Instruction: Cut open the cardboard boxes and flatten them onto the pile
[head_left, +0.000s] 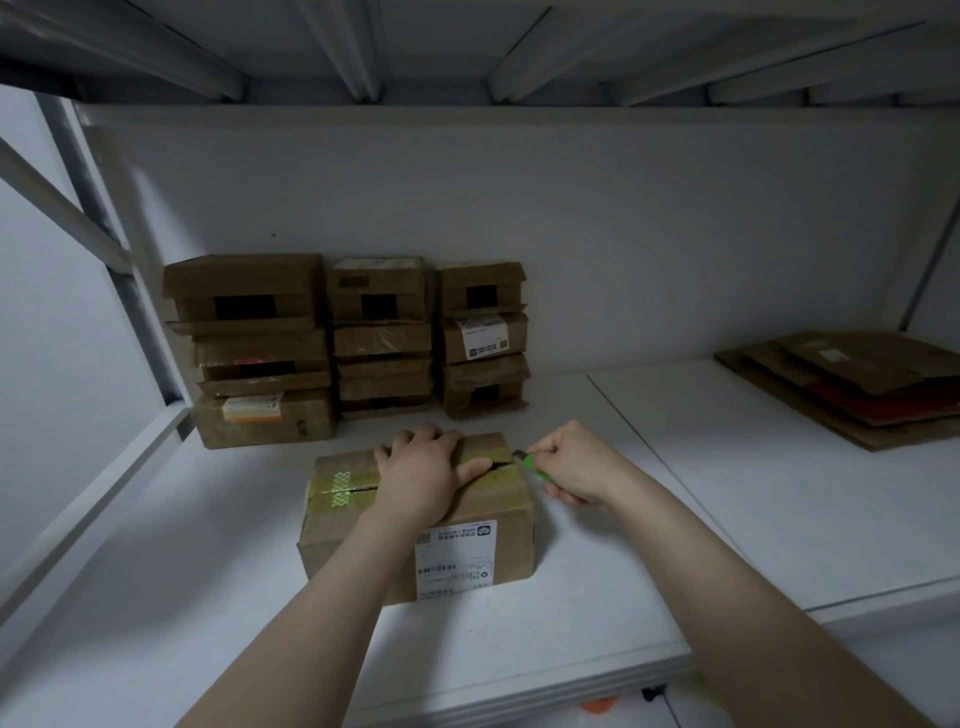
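Note:
A taped cardboard box (358, 525) with a white shipping label on its front stands on the white shelf in front of me. My left hand (426, 475) lies flat on the box top, fingers spread over the taped seam. My right hand (576, 467) grips a green box cutter (532, 463), whose blade tip sits at the right end of the top seam. The seam looks split at that right end. A pile of flattened cardboard (852, 387) lies at the far right.
Three stacks of small cardboard boxes (379, 338) stand against the back wall behind the box. The white shelf (727, 467) has a seam between two boards. A metal upright and brace (104, 218) rise at the left. Shelf beams hang low overhead.

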